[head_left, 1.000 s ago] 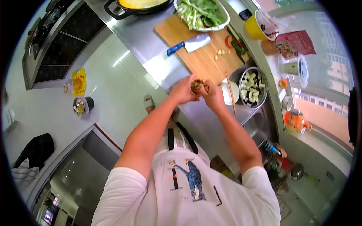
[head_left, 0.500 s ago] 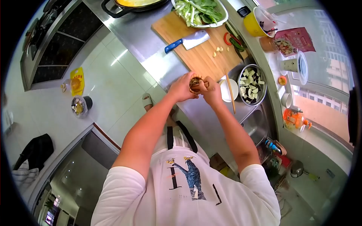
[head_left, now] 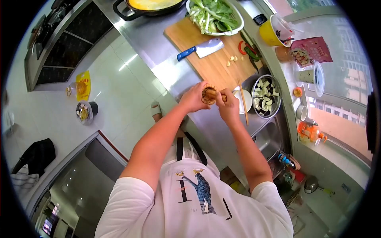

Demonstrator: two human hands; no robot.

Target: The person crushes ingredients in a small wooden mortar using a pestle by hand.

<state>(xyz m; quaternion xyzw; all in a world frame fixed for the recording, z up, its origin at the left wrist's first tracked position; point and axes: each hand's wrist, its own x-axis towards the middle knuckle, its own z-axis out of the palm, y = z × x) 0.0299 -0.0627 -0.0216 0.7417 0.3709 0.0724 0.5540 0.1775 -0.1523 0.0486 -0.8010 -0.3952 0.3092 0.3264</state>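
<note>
Mortar [head_left: 206,94]: clasped in left hand [head_left: 194,97], just left of right hand [head_left: 229,107].
Pestle [head_left: 224,98]: gripped by right hand, long axis crosswise, toward mortar's mouth.

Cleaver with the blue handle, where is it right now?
In the head view, the cleaver lies on the wooden cutting board at the upper middle, below the bowl of leafy greens and up-left of the garlic cloves, its handle pointing left.

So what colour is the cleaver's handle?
Blue; the cleaver handle shows best in the head view.
</note>
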